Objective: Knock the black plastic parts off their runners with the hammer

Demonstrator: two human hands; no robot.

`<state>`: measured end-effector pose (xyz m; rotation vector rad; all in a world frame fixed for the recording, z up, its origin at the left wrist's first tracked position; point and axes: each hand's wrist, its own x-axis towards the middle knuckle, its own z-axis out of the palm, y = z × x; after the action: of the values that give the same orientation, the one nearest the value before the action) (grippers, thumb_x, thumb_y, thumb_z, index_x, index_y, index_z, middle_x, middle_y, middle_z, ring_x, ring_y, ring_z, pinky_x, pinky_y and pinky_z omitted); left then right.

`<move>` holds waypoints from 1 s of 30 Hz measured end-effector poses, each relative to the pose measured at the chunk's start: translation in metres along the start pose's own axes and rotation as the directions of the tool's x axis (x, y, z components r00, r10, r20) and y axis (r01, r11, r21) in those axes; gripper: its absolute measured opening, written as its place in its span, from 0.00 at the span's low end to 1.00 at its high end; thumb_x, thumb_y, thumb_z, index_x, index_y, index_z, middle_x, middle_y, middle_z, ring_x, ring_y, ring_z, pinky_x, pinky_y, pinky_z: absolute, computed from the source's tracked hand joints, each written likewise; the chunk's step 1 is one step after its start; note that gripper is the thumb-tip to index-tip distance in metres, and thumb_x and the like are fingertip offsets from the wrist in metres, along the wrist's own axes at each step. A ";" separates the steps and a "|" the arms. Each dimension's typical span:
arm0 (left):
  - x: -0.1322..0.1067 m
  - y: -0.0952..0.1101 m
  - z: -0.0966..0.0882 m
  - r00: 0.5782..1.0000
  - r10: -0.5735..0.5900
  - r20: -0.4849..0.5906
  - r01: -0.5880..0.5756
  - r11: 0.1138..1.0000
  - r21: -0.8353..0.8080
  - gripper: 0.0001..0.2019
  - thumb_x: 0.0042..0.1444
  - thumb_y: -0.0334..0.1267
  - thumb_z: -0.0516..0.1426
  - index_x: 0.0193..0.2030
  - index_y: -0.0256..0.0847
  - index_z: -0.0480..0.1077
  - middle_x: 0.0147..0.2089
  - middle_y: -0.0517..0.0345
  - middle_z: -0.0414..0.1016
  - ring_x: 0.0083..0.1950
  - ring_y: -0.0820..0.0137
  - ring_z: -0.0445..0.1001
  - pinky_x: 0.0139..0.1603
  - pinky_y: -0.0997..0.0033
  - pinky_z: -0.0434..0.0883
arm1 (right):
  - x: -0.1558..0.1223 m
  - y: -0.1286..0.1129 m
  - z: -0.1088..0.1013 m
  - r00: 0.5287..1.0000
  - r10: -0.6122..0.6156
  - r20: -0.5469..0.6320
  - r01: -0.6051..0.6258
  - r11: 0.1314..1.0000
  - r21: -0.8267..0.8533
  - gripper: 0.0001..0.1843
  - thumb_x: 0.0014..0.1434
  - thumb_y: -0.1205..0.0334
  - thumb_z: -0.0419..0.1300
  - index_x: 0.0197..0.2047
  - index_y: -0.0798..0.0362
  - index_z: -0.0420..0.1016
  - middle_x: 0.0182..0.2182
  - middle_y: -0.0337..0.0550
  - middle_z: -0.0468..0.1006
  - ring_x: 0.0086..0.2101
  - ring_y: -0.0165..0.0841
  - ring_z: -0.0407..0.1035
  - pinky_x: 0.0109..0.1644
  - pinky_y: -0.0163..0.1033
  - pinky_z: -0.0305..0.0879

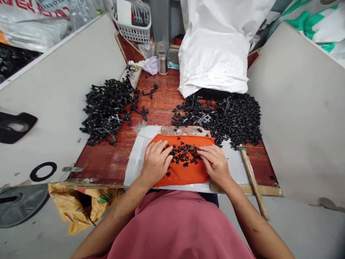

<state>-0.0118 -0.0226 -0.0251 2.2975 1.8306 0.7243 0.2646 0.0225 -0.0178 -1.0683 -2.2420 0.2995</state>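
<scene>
An orange cloth (183,172) lies on a white board (136,162) in front of me, strewn with several small black plastic parts (183,154). My left hand (155,162) rests palm down on the cloth's left side, fingers stretched toward the parts. On the right side my right hand (214,162) lies flat too, its fingertips touching the small parts. Neither hand visibly grips anything.
A heap of black linked strips (107,108) lies at the left of the wooden table (161,104). A bigger heap of small black pieces (231,117) spills from a white sack (215,46) at the right. A hammer (252,180) lies by my right hand. Steel flask (162,63) and basket (134,21) stand behind.
</scene>
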 end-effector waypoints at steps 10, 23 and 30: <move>-0.021 0.004 -0.008 0.984 0.158 0.084 -0.152 0.986 -0.066 0.12 0.64 0.41 0.60 0.51 0.47 0.80 0.65 0.48 0.74 0.69 0.51 0.67 0.73 0.36 0.57 | 0.042 0.003 0.022 0.976 -0.047 0.214 0.082 0.984 -0.155 0.08 0.67 0.68 0.60 0.43 0.48 0.80 0.45 0.46 0.83 0.45 0.43 0.70 0.56 0.52 0.62; -0.001 0.027 0.006 0.930 0.259 0.260 -0.243 0.966 -0.093 0.28 0.62 0.42 0.62 0.69 0.49 0.68 0.73 0.49 0.65 0.75 0.47 0.57 0.75 0.29 0.48 | -0.041 0.071 -0.107 0.905 0.333 -0.266 -0.425 0.751 -0.505 0.11 0.66 0.58 0.59 0.44 0.50 0.82 0.37 0.49 0.82 0.39 0.45 0.73 0.47 0.50 0.67; -0.009 0.020 -0.003 0.906 0.314 0.285 -0.306 0.949 -0.073 0.25 0.61 0.44 0.63 0.66 0.56 0.71 0.74 0.49 0.64 0.75 0.46 0.58 0.74 0.27 0.48 | -0.042 0.010 -0.045 0.998 0.065 0.001 -0.061 0.947 -0.315 0.22 0.68 0.66 0.56 0.63 0.45 0.75 0.59 0.52 0.78 0.60 0.47 0.69 0.64 0.61 0.65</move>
<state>0.0034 -0.0369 -0.0171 2.5464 1.3376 0.4042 0.3183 -0.0060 -0.0059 -1.3062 -2.3200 -0.0302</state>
